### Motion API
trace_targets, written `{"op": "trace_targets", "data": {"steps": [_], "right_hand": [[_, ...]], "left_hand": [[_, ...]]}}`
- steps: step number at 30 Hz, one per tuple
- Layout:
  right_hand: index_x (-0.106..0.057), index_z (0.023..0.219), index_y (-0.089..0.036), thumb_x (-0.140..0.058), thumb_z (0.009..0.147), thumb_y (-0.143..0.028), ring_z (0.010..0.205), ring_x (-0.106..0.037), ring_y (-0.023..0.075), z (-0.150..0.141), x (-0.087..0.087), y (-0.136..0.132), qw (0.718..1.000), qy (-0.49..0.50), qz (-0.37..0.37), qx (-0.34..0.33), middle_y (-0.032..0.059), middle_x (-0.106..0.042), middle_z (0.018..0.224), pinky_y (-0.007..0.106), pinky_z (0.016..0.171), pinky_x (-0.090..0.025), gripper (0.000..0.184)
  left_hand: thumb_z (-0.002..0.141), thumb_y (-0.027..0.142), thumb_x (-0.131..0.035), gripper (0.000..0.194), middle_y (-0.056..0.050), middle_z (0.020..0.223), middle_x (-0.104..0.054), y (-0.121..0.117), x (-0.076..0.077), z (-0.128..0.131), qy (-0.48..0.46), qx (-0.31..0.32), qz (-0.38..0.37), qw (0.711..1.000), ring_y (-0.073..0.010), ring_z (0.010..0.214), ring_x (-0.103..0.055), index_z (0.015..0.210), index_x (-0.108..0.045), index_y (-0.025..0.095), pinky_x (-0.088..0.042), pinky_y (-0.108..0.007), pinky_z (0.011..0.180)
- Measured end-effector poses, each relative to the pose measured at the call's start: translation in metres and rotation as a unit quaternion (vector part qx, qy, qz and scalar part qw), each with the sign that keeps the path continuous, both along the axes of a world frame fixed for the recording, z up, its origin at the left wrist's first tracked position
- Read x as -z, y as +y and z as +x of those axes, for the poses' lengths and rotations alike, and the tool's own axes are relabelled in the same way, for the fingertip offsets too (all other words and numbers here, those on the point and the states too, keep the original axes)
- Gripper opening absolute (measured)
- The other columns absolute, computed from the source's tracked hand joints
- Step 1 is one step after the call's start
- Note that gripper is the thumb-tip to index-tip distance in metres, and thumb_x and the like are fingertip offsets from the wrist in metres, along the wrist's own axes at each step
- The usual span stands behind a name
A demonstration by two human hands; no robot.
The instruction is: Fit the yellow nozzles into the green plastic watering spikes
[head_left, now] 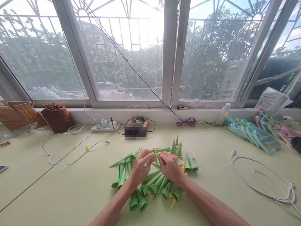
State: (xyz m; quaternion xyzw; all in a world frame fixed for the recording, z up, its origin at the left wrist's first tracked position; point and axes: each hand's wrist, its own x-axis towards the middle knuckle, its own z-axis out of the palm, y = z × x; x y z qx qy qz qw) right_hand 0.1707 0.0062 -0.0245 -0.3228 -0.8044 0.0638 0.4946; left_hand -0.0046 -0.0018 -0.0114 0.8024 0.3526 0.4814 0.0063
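Over a spread of green plastic cones (154,189), both hands meet near the middle of the table. My left hand (143,164) is closed on a green cone, whose round open end (152,152) shows by the fingertips; the rest of it is largely hidden. Pinched in my right hand (168,164) is a small yellow plastic piece (158,154), close beside that open end; I cannot tell whether they touch. More yellow pieces (173,202) lie among the cones. A few cones (179,150) stand upright beyond my right hand, and two more cones (191,164) rest to its right.
A power strip (105,126) and a small box (138,120) with a blurred dark device (135,131) sit by the window. White cables (265,188) lie at both sides. Teal plastic items (263,138) and a bottle (223,114) are back right, a brown pouch (57,117) back left.
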Motion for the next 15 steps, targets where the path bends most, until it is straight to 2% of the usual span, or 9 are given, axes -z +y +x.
{"op": "trace_targets", "data": {"steps": [10, 15], "right_hand": [[-0.039, 0.068, -0.02, -0.04, 0.098, -0.015, 0.058, -0.039, 0.0131, -0.0027, 0.0026, -0.0003, 1.0, 0.016, -0.015, -0.001, -0.0006, -0.043, 0.067, 0.026, 0.056, -0.031, 0.031], [-0.041, 0.068, -0.02, -0.04, 0.098, -0.014, 0.057, -0.039, 0.0129, -0.0039, 0.004, 0.0003, 1.0, 0.019, -0.01, 0.0, -0.0004, -0.044, 0.067, 0.025, 0.054, -0.03, 0.03]], "left_hand": [[0.091, 0.017, -0.057, 0.01, -0.004, 0.082, -0.064, -0.0045, -0.0019, 0.0063, -0.052, -0.026, -0.012, 0.998, -0.0141, 0.072, -0.061, 0.09, -0.067, 0.017, -0.049, -0.022, 0.066], [0.09, 0.02, -0.059, 0.012, -0.003, 0.079, -0.069, -0.0034, -0.0002, 0.0045, -0.079, -0.01, -0.078, 0.994, -0.0141, 0.067, -0.064, 0.092, -0.07, 0.017, -0.051, -0.022, 0.062]]}}
